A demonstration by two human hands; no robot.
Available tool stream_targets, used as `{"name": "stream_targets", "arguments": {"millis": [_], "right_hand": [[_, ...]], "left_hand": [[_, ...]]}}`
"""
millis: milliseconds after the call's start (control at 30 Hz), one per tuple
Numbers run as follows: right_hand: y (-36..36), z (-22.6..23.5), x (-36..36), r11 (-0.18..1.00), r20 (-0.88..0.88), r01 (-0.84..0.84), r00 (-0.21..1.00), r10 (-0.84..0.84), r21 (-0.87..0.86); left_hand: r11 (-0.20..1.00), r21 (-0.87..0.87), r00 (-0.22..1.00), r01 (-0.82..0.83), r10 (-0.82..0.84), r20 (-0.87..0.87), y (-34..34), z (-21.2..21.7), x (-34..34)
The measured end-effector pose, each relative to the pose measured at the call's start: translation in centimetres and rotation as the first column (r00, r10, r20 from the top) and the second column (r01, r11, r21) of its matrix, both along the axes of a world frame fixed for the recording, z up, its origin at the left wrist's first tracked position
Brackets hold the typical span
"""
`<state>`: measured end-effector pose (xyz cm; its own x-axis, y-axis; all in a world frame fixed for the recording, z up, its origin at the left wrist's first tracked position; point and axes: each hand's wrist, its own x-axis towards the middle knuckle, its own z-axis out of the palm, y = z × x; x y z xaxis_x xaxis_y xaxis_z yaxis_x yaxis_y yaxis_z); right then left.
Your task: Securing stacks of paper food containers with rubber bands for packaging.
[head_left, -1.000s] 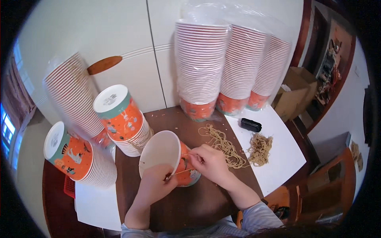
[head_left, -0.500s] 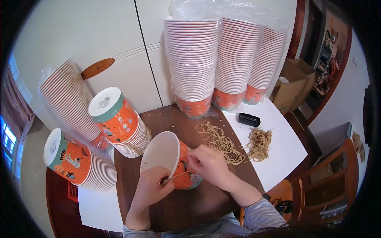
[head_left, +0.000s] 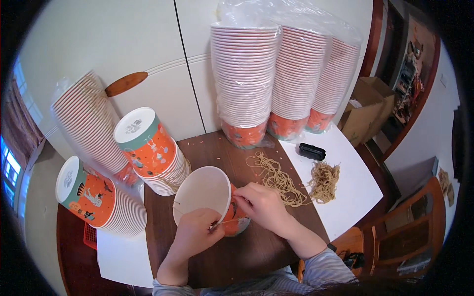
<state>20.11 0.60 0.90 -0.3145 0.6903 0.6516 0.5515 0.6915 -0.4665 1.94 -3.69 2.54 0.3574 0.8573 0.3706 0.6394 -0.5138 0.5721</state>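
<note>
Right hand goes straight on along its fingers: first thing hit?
Likely the side of the tilted paper bucket, just beyond the right hand's fingertips; whether they already touch it is unclear.

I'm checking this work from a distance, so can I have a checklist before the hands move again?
1. Left hand on the string: ok, string shows at its fingers.
2. Right hand gripping string: cannot tell, its fingertips are hidden.
3. Bucket within both hands' reach: ok, it sits between them.
4. Loose strands on the table untangled: not ok, loops overlap.
5. Black case clear of both hands: ok.
</note>
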Motion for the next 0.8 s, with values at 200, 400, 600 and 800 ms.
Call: {"name": "stream_targets", "arguments": {"millis": [200,400,600,800], "right_hand": [[0.7,0.6,0.6,0.88,-0.021,-0.092,0.995,0.093,-0.465],[2.1,-0.6,1.6,0.917,0.082,-0.261,0.951,0.298,-0.301],[2.8,-1.1,2.0,0.87,0.165,-0.439,0.863,0.478,-0.227],[2.2,-0.7,0.6,0.842,0.179,-0.5,0.826,0.534,-0.203]], "left_hand": [[0.997,0.073,0.995,0.032,-0.024,-0.097,0.2,-0.6,0.2],[0.988,0.109,0.975,0.111,-0.087,-0.203,0.1,-0.5,0.4],[0.91,-0.289,0.91,0.296,-0.361,-0.206,0.5,0.3,-1.1],[0.989,-0.148,0.987,0.027,-0.049,-0.151,0.8,-1.9,-1.8]]}}
